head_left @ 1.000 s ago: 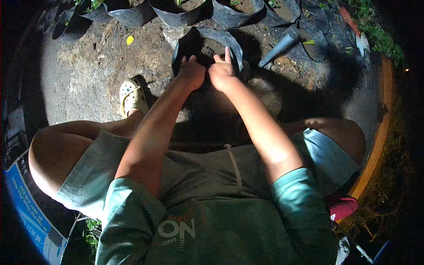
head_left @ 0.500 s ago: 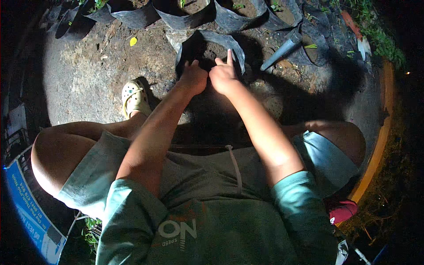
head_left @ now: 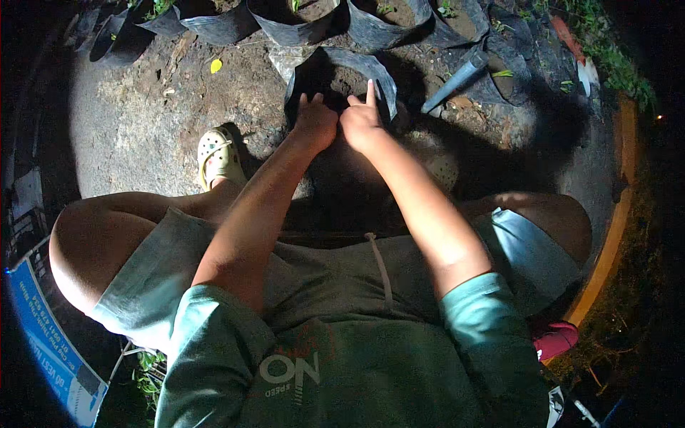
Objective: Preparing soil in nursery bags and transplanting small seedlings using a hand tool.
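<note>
A black plastic grow bag [head_left: 384, 70] stands on the ground in front of me, with dark soil [head_left: 346, 80] inside. My left hand [head_left: 315, 125] is closed on the left part of its near rim, two fingertips pointing into the bag. Close beside it, my right hand [head_left: 361, 123] is closed on the right part of that rim, with its index finger stretched forward along the inside. The knuckles are almost together. My hands and their shadow hide most of the bag's near wall and the curled fingers.
Several soil-filled grow bags [head_left: 296, 33] with small seedlings form a row behind. A grey tube [head_left: 457, 83] leans against a bag at right. A yellow leaf [head_left: 215, 66] lies on the ground. My foot in a pale clog [head_left: 217, 155] is at left; a blue sign [head_left: 53, 342] stands lower left.
Both hands stay at the near rim of the grow bag and shift very slightly. The left hand's fingertips have turned a little more upright.
</note>
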Demonstrator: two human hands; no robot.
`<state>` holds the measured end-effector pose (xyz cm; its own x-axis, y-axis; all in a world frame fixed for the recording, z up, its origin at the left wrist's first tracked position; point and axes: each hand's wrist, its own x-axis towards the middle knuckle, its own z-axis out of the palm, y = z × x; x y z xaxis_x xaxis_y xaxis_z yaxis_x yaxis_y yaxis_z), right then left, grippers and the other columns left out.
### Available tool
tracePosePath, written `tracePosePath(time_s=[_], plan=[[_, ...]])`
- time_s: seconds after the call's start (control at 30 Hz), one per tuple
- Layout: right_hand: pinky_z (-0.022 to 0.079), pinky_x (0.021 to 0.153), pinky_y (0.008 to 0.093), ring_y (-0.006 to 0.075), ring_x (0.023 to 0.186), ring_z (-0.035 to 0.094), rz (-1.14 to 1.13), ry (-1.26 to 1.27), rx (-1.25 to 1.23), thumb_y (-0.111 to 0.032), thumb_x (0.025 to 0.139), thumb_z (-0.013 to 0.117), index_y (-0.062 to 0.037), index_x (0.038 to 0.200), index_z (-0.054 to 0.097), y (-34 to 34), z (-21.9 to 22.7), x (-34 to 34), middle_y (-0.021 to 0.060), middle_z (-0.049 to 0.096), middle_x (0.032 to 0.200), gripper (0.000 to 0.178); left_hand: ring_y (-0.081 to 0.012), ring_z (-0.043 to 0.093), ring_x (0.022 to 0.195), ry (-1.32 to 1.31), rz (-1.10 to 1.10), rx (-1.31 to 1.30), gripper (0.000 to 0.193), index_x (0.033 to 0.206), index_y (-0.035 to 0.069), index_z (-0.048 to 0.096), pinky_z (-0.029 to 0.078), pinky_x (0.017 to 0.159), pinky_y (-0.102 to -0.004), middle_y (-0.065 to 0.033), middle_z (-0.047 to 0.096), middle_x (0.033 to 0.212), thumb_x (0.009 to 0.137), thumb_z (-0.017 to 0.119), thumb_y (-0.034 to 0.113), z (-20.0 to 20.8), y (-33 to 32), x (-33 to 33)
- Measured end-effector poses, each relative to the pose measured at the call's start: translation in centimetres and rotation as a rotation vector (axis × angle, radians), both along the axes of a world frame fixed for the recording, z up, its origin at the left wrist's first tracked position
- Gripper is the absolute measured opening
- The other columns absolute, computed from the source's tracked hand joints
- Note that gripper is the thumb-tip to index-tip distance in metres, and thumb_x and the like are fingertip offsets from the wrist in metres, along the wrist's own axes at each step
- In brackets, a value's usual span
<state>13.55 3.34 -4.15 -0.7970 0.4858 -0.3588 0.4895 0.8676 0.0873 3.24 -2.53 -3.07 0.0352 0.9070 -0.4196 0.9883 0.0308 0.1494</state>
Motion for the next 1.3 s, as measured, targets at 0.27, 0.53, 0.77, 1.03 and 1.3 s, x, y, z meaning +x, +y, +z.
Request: tracePosePath(time_s=[0.27, 0.53, 0.77, 1.03, 1.3], plan=[[-0.001, 0.103, 0.0597, 0.017, 0.106, 0.048, -0.051, 0.043, 0.112, -0.013, 0.077, 0.044, -0.0127, 0.072, 0.069, -1.0, -0.4, -0.4, 0.0016, 0.064, 0.083, 0.026, -0.0348, 0.039, 0.116, 0.01, 0.014, -0.008, 0.027, 0.091, 0.001, 0.064, 0.023, 0.097, -0.0578, -0.0178, 0.058, 0.103, 0.075, 0.047, 0.014, 0.2, -0.1, -0.2], [-0.004, 0.106, 0.0543, 0.0178, 0.116, 0.041, -0.041, -0.042, 0.044, -0.013, 0.08, 0.039, -0.0119, 0.083, 0.068, -0.5, 0.1, 0.1, 0.0049, 0.061, 0.104, 0.029, -0.0351, 0.039, 0.116, 0.033, 0.031, 0.085, 0.026, 0.086, 0.002, 0.065, 0.021, 0.098, -0.0568, -0.0193, 0.058, 0.102, 0.075, 0.046, 0.017, -0.6, -0.5, -0.2], [-0.002, 0.103, 0.0603, 0.0185, 0.122, 0.034, 0.011, -0.204, 0.047, -0.014, 0.08, 0.046, -0.02, 0.099, 0.066, -0.2, -4.4, -0.4, -0.0027, 0.058, 0.113, 0.028, -0.0338, 0.04, 0.116, 0.117, -0.101, -0.009, 0.026, 0.088, 0.005, 0.066, 0.024, 0.096, -0.0536, -0.0141, 0.061, 0.1, 0.074, 0.051, 0.02, -0.3, 0.1, 0.1], [-0.003, 0.102, 0.0625, 0.0185, 0.107, 0.044, 0.163, -0.292, 0.244, -0.012, 0.074, 0.055, -0.0199, 0.095, 0.067, 0.1, -8.4, -1.2, -0.0059, 0.061, 0.099, 0.026, -0.0315, 0.044, 0.107, 0.119, -0.097, 0.113, 0.022, 0.081, 0.006, 0.067, 0.027, 0.093, -0.0516, -0.0128, 0.062, 0.092, 0.073, 0.051, 0.019, -0.5, -0.7, 0.1], [0.019, 0.083, 0.0439, 0.0176, 0.087, 0.046, -0.701, 0.435, -0.646, -0.018, 0.084, 0.044, -0.0129, 0.11, 0.053, -1.2, -4.0, -0.2, 0.0057, 0.059, 0.087, 0.028, -0.0322, 0.045, 0.107, 0.074, -0.121, 0.146, 0.022, 0.079, 0.004, 0.067, 0.026, 0.094, -0.0516, -0.016, 0.061, 0.094, 0.072, 0.05, 0.017, -1.1, -1.0, 0.0]])
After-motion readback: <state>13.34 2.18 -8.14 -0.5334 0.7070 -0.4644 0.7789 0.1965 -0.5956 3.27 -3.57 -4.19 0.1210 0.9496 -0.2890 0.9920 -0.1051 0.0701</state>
